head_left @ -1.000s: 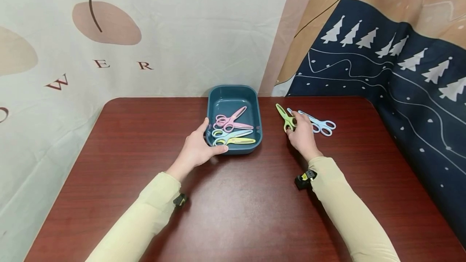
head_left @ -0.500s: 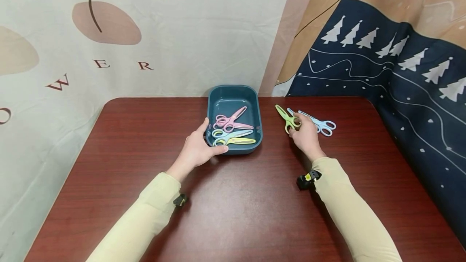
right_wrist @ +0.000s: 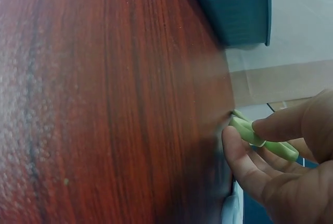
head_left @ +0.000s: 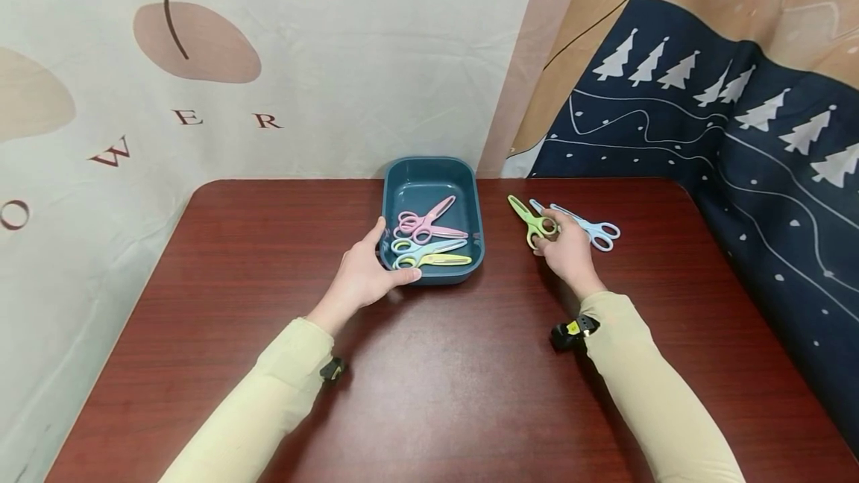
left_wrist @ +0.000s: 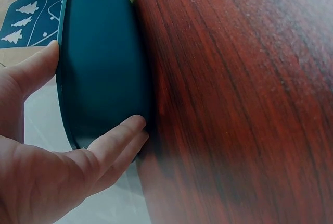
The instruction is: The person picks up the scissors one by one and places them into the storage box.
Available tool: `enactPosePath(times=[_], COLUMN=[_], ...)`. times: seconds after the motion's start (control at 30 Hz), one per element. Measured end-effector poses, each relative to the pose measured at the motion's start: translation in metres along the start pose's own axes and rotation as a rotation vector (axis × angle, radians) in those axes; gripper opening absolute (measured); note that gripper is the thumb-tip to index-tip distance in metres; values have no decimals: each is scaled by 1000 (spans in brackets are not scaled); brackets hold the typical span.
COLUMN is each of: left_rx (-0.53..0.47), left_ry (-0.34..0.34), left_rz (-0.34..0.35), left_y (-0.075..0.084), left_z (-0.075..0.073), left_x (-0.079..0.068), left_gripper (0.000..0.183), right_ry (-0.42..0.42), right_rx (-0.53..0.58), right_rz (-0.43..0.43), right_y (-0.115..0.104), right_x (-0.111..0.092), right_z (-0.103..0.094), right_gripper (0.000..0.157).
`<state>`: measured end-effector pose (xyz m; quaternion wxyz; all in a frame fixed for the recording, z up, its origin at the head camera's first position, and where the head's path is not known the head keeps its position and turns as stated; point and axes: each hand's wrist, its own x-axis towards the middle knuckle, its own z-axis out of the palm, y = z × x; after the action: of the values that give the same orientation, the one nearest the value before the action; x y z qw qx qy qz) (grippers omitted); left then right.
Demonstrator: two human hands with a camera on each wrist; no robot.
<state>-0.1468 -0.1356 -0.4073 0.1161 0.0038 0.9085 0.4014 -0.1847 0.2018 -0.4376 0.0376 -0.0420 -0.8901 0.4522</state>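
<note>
My left hand (head_left: 359, 270) rests against the near left corner of a dark teal plastic bin (head_left: 432, 162), its straight thumb on the near rim and its fingers along the left side. The left wrist view shows the thumb touching the rim and the other fingers flat on the bin's outer wall (left_wrist: 101, 67). My right hand (head_left: 570, 248) pinches the handle loops of light green scissors (head_left: 527, 215) between thumb and fingers. In the right wrist view, these green scissors (right_wrist: 247, 132) are held low at the table, partly hidden by the fingers.
Inside the bin lie pink scissors (head_left: 423, 228), light blue scissors (head_left: 429, 248) and yellow-green scissors (head_left: 446, 260). Light blue scissors (head_left: 600, 233) lie right of my right hand, partly covered by it. The brown table (head_left: 436, 379) meets a fabric backdrop (head_left: 335, 58) behind the bin.
My right hand has shifted slightly right and toward me, and the green scissors have moved a little the same way. My left hand and the bin have stayed put.
</note>
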Motion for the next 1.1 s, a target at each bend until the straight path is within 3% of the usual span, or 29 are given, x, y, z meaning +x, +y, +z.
enactPosePath(times=[0.6, 1.1], left_rx=[1, -2], left_ry=[6, 1], left_rz=[1, 7], left_y=[-1, -1], left_z=[1, 0], left_x=[2, 1], left_gripper=[115, 115], right_ry=[-42, -97], right_rx=[258, 330], right_rz=[37, 40], right_y=[-3, -16], right_x=[-1, -4], right_z=[-8, -15], right_gripper=[56, 57])
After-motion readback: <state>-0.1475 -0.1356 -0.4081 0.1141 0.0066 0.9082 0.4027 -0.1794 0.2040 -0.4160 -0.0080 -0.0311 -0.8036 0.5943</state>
